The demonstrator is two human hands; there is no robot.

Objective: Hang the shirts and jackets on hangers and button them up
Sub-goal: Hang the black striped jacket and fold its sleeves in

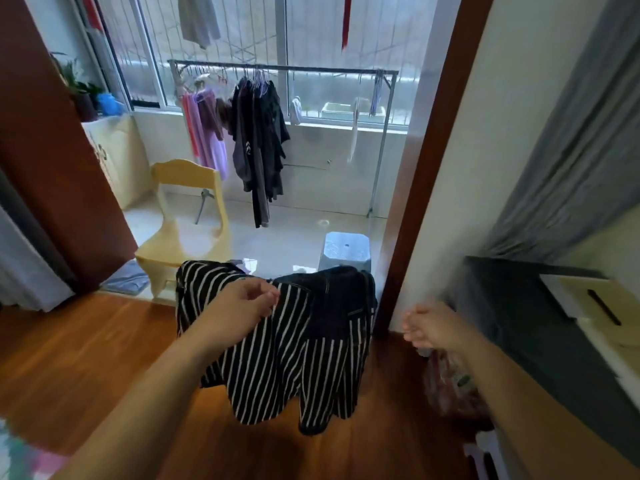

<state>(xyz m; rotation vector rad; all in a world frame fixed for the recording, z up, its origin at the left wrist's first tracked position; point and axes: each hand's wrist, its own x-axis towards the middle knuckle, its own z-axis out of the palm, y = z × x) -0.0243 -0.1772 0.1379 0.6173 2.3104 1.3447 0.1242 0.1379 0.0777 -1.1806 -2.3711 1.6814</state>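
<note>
A black-and-white striped shirt (277, 362) hangs in front of me above the wooden floor, and a dark jacket (339, 299) is bunched over its upper right part. My left hand (242, 310) reaches in from the lower left with its fingers curled into the top of the striped shirt, holding it up. To the right, my right hand (433, 327) is apart from the clothes, its fingers relaxed and holding nothing. On the balcony ahead stands a metal drying rack (287, 68) with dark clothes (259, 140), pink and purple clothes (206, 133) and empty hangers (377, 93).
A yellow chair (188, 216) and a pale stool (346, 251) stand just past the doorway. The brown door frame (427, 174) rises close on the right. A dark cabinet (519, 327) and a plastic bag (450, 386) lie at my right.
</note>
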